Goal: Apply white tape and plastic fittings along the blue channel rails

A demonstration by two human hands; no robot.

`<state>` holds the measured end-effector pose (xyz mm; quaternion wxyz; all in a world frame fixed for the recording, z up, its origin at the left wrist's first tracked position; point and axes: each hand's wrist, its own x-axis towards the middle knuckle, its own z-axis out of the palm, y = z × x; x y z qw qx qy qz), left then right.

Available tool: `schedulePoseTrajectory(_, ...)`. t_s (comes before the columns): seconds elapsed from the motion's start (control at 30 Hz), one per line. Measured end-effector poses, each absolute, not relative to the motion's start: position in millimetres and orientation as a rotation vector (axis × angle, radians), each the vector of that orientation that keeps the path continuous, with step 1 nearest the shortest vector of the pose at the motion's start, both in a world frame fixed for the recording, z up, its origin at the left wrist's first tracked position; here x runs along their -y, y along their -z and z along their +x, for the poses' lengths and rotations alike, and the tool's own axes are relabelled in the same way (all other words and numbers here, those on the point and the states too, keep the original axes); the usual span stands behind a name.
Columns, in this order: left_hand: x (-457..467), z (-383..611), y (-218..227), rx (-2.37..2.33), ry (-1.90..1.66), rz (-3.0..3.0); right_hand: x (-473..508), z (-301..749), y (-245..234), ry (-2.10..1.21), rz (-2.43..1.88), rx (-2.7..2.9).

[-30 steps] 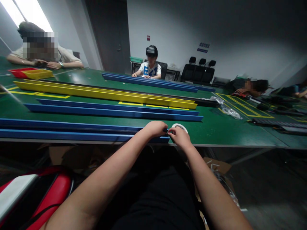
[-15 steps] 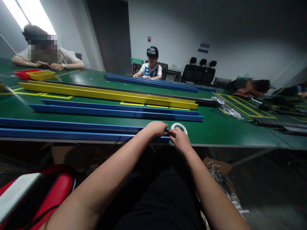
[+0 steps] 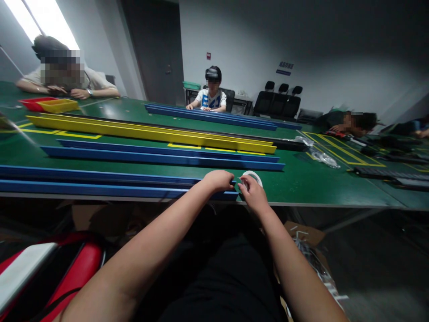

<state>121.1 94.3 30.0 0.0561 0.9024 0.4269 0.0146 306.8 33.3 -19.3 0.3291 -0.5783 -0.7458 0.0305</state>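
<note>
At the near table edge lies a long blue channel rail [image 3: 161, 192] with a dark strip along its inside. My left hand [image 3: 217, 180] is closed over the right end of this rail; a small dark bit shows by its fingertips, too small to name. Just right of the rail end, my right hand [image 3: 253, 193] has thumb and forefinger apart, and no held object can be made out. A white roll of tape [image 3: 258, 177] lies on the table directly behind the right hand, partly covered by it.
Beyond lie another blue rail [image 3: 167, 156], a yellow rail [image 3: 150, 134] and more blue rails [image 3: 214, 117]. Clear plastic wrap [image 3: 323, 157] sits right of them. Red and yellow trays [image 3: 58, 105] stand far left. Co-workers sit around the green table [image 3: 311, 185].
My right hand has drawn slightly right, away from my left, and its fingers have parted. The dark piece between the hands now shows only by the left fingertips.
</note>
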Motion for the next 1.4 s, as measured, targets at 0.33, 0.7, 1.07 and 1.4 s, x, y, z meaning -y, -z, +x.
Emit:
schedulePoseTrajectory(0.33, -93.9, 121.6, -33.3, -1.306, -0.016, 2.732, -57.9, 317.3, 10.0, -0.162, -1.542, 2.084)
schedulePoseTrajectory(0.7, -94.4, 120.3, -32.6, -1.304, 0.002, 2.742, -68.1, 320.0, 1.8, 0.149, -1.936, 2.029)
schedulePoseTrajectory(1.07, -95.6, 120.7, -31.8, -1.246, 0.006, 2.786, -54.1, 311.3, -4.5, 0.234, -1.884, 1.794)
schedulePoseTrajectory(1.4, -100.5, 117.3, -29.7, -1.124, -0.011, 2.736, -8.9, 228.5, -12.6, 0.085, -1.597, 1.976)
